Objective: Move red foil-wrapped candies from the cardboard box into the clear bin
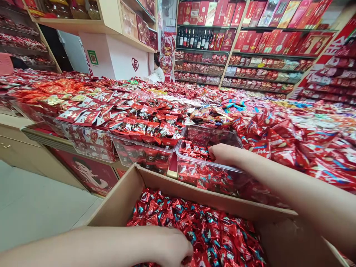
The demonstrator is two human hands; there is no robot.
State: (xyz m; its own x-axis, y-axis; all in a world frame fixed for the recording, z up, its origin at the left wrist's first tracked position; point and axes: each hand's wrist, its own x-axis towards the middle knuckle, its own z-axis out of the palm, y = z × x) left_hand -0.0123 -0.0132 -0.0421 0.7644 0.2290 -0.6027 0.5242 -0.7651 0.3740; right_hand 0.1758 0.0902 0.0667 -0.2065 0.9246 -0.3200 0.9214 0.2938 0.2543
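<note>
A cardboard box (pixel 222 202) filled with small wrapped candies (pixel 217 230) in shiny red foil with blue marks stands in front of me. My left hand (pixel 174 246) reaches down into it, fingers curled among the candies; the fingertips are partly hidden. Behind the box's far wall, a clear plastic bin (pixel 219 163) holds similar red candies (pixel 194 150) and is only partly filled. My right hand (pixel 224 154) dips over that bin's rim, touching the candies at its right side. Its fingers are mostly out of sight behind the hand and bin wall.
Bins of red-and-black packets (pixel 147 126) and white-and-red packets (pixel 94 111) stand to the left. Large red packets (pixel 280 137) are heaped at right. Beyond, shelves hold wine bottles (pixel 194 39) and gift boxes (pixel 267 42). A person (pixel 158 70) is behind the display.
</note>
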